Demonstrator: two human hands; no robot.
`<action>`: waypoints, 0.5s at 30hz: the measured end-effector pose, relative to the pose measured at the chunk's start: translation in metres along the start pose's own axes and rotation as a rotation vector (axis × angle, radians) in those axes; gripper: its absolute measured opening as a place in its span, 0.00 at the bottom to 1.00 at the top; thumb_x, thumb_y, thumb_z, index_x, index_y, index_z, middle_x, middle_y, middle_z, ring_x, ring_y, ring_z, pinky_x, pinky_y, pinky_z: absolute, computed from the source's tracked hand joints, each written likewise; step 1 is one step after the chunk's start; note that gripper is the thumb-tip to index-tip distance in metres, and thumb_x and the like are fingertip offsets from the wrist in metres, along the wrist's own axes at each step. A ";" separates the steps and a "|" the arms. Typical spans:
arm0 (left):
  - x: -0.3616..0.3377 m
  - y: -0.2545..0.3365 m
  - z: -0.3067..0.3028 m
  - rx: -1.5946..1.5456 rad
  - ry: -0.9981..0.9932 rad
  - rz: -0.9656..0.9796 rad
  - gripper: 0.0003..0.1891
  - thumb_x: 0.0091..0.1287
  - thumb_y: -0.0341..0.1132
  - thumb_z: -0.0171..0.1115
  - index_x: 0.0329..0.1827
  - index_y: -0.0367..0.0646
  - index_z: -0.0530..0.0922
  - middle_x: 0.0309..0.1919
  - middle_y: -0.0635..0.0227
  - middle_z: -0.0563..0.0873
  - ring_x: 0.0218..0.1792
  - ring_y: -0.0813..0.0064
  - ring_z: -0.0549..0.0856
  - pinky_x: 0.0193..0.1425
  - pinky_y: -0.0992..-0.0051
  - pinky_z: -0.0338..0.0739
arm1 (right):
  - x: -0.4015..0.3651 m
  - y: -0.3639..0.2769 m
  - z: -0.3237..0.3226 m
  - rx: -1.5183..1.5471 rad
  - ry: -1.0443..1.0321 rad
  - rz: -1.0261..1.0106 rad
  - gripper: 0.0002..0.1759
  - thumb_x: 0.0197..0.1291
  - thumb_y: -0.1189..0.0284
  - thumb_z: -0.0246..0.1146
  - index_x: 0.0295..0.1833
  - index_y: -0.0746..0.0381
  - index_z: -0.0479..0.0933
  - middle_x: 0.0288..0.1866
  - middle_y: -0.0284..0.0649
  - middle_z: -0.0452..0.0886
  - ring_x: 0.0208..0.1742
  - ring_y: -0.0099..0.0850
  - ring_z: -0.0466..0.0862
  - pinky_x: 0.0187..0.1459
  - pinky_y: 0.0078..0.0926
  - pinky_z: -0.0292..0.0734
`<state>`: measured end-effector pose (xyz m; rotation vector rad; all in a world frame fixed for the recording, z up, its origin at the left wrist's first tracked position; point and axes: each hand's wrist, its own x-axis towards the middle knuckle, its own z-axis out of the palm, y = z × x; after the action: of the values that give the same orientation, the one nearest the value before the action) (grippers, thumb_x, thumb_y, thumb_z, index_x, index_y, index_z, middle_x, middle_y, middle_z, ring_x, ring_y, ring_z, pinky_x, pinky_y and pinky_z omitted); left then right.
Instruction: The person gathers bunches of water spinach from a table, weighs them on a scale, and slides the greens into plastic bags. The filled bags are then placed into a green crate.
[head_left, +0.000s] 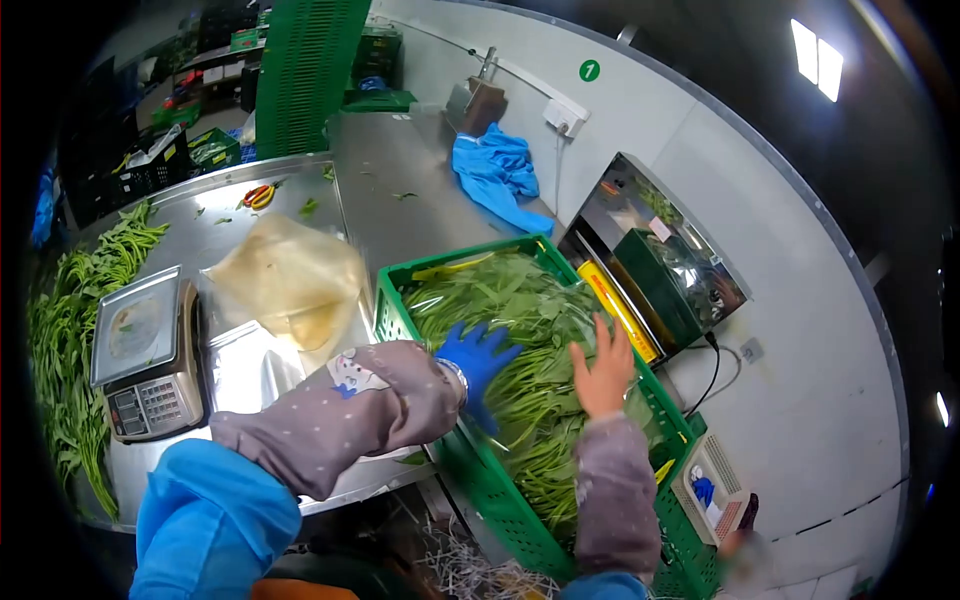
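Observation:
A green plastic crate holds leafy greens with long stems, in clear bags. My left hand, in a blue glove, lies on the bagged greens near the crate's left side, fingers spread. Bare and also with fingers apart, my right hand rests on the greens toward the right side. Neither hand is closed around anything. Both forearms wear greyish patterned sleeves.
Left on the metal table are a digital scale, loose greens, plastic bags and red-yellow scissors. Blue cloth lies behind the crate. A yellow roll box and beige basket stand right.

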<state>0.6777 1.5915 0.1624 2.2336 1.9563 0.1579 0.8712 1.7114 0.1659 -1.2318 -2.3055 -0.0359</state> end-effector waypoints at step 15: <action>0.054 0.011 0.120 0.234 -0.024 -0.310 0.25 0.66 0.39 0.38 0.65 0.79 0.54 0.69 0.74 0.57 0.68 0.64 0.59 0.64 0.42 0.42 | 0.017 0.060 0.119 0.112 -0.284 0.213 0.35 0.58 0.45 0.49 0.68 0.47 0.55 0.71 0.44 0.51 0.69 0.47 0.53 0.66 0.48 0.48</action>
<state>0.7181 1.6367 0.0453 2.0089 2.3819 -0.1441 0.8592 1.7903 0.0578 -1.4972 -2.3566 0.3601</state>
